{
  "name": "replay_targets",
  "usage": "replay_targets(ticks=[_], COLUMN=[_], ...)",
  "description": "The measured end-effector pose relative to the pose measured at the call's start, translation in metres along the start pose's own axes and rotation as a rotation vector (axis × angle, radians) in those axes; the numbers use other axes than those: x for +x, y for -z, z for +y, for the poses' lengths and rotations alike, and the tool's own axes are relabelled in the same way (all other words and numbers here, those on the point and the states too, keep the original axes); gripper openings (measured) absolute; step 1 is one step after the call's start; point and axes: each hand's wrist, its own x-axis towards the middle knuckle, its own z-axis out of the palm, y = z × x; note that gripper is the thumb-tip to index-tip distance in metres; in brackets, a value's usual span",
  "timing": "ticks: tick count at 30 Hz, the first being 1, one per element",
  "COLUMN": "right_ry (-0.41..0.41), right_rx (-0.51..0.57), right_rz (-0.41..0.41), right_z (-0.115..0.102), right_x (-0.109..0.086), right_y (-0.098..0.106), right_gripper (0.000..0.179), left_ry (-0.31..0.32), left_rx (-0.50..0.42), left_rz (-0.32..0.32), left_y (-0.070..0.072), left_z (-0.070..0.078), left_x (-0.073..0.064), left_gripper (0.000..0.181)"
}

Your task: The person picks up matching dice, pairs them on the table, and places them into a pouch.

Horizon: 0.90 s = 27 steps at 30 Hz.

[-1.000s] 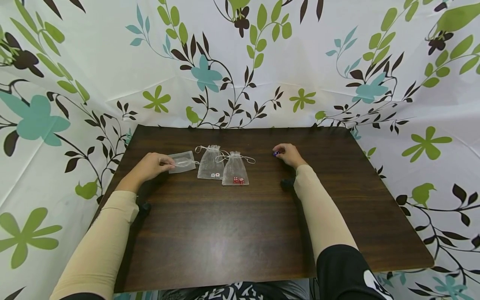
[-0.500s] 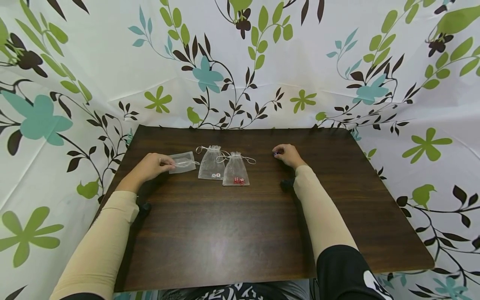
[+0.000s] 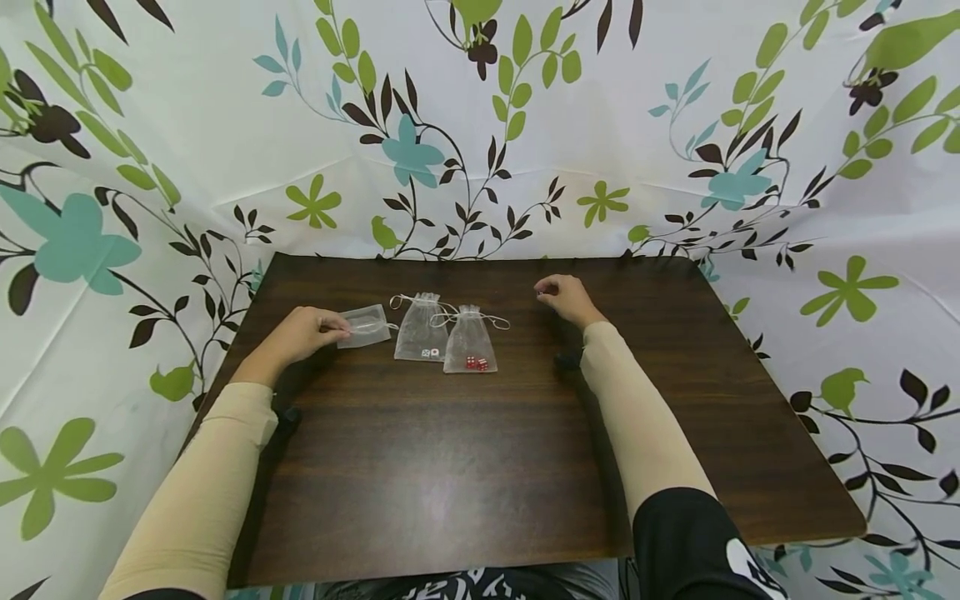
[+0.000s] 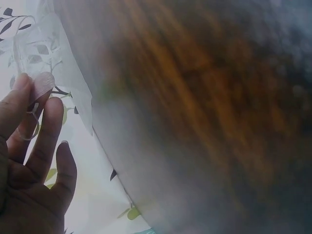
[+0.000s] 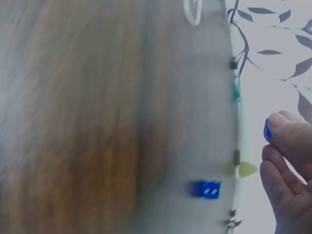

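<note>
In the head view my left hand (image 3: 311, 327) pinches one end of a sheer white organza pouch (image 3: 366, 325), which looks flat. The left wrist view has thumb and forefinger on the pouch's (image 4: 36, 53) gathered part, a cord loop hanging below. My right hand (image 3: 572, 300) is at the far right of centre; its thumb and fingers pinch a small blue die (image 5: 267, 128), mostly covered by the fingertips. A second blue die (image 5: 209, 189) with white pips shows on the table in the right wrist view, apart from the fingers.
Between the hands lie two more drawstring pouches: one pouch (image 3: 422, 329) with white dice (image 3: 430, 353), the other pouch (image 3: 470, 337) with red dice (image 3: 476, 363). They sit side by side on the dark wooden table (image 3: 420, 483). A leaf-patterned cloth (image 3: 480, 125) hangs behind the table.
My right hand has shifted slightly away from me and to the left, and the blue showing at its fingertips in the head view is now nearly hidden. The left hand stays put.
</note>
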Motion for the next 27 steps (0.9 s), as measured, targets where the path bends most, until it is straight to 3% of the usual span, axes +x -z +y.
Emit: replay_targets(ticks=[10,27], right_ry=[0.104,0.213], right_rx=[-0.052,-0.054], right_rz=[0.008,-0.056], right_z=[-0.032,-0.087], right_x=[0.015,0.028], right_y=[0.0,-0.022], right_gripper=[0.023,0.022], left_ry=[-0.005,-0.002], left_rx=[0.017,0.007], left_rz=[-0.002,-0.001], left_y=[0.003,0.0], left_z=[0.003,0.002], left_x=[0.004,0.003], left_gripper=[0.012,0.009])
